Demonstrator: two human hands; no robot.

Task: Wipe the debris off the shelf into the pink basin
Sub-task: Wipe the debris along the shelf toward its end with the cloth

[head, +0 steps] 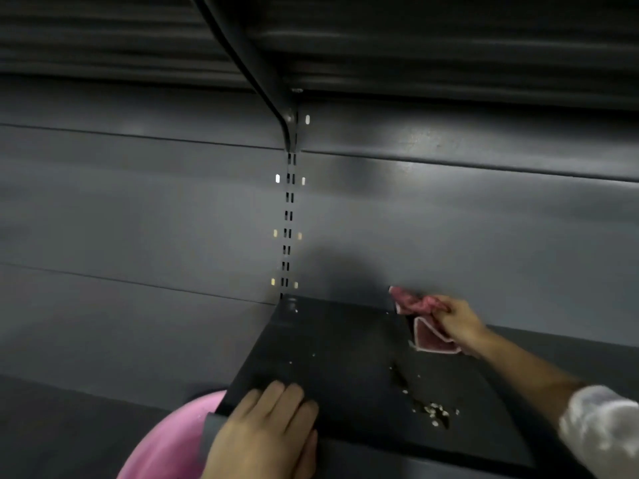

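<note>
A dark grey metal shelf [339, 361] runs out from the back panel. Pale crumbs of debris [432, 411] lie in a patch near its front right, with a few specks further left. My right hand [460, 323] grips a crumpled pink-red cloth [423, 318] near the shelf's back edge, above and behind the crumbs. My left hand [266, 433] rests on the shelf's front left corner, fingers laid over its edge. The pink basin [173, 440] sits below the shelf's left end, partly hidden by the shelf and my left hand.
A slotted upright [288, 216] runs up the grey back panel to a bracket [262, 74] that carries an upper shelf overhead. A lower dark surface [69, 426] lies to the left around the basin.
</note>
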